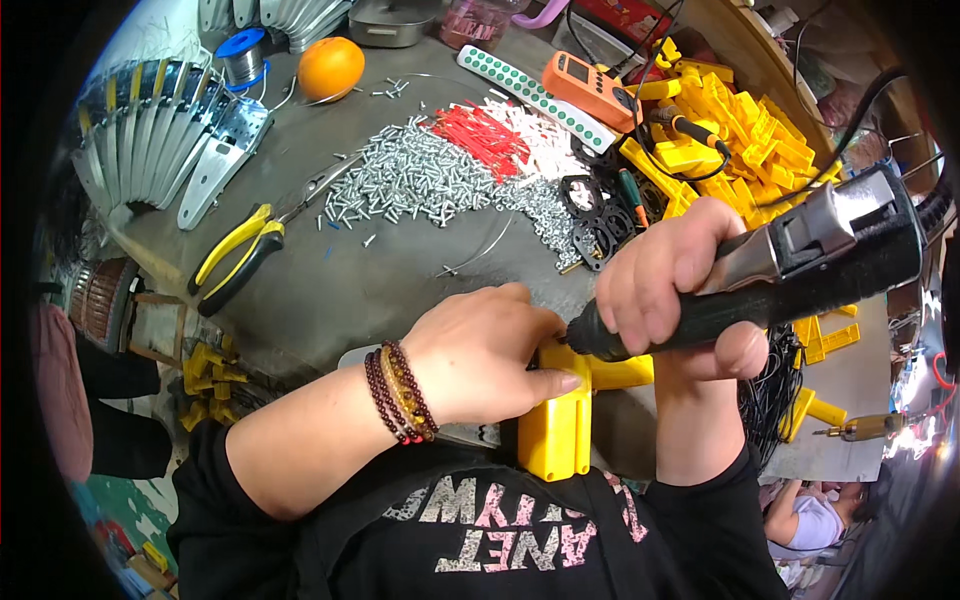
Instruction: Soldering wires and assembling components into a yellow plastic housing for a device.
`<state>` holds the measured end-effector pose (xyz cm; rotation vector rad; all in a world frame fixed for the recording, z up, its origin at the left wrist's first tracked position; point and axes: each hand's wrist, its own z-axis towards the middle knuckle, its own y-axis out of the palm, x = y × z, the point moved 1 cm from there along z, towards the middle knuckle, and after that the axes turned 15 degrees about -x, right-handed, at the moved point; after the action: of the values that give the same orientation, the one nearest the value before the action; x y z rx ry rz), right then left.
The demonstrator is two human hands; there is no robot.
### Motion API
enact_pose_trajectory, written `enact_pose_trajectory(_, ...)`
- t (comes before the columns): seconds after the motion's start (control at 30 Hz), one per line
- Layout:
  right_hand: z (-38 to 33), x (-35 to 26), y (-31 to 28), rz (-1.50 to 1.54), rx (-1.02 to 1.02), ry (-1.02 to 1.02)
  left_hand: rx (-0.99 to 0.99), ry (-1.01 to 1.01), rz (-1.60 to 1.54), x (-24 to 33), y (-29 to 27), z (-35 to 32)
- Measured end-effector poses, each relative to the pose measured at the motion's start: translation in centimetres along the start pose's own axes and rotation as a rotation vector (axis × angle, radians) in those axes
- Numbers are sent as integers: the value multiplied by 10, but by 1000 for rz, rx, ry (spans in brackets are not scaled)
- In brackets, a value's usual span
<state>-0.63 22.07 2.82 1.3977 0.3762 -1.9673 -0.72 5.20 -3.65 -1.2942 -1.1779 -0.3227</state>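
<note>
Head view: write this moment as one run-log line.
left hand: holding yellow plastic part | right hand: gripping black power tool | tool nose: beside left hand, contact with part hidden | beyond: screw pile, pliers

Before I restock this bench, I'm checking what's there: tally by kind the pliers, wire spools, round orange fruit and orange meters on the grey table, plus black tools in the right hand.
Pliers: 1
Wire spool: 1
Round orange fruit: 1
Orange meter: 1
Black tool in the right hand: 1
Total: 5
</note>
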Motion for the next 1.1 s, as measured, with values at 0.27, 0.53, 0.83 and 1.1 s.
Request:
enact_pose_trajectory(0.27, 5, -19, 1, -33, -169, 104, 64, 46, 40, -1, 4, -5)
enact_pose_trajectory(0.53, -79, -44, -41, -147, 206, 89, 65, 265, 152, -18, 7, -19)
enact_pose_trajectory(0.83, -197, -20, -21, 569, 632, -337, 143, 256, 292, -4, 13, -19)
enact_pose_trajectory(1.1, -197, 2, -9, 647, 674, -406, 70, 203, 296, 1, 12, -13)
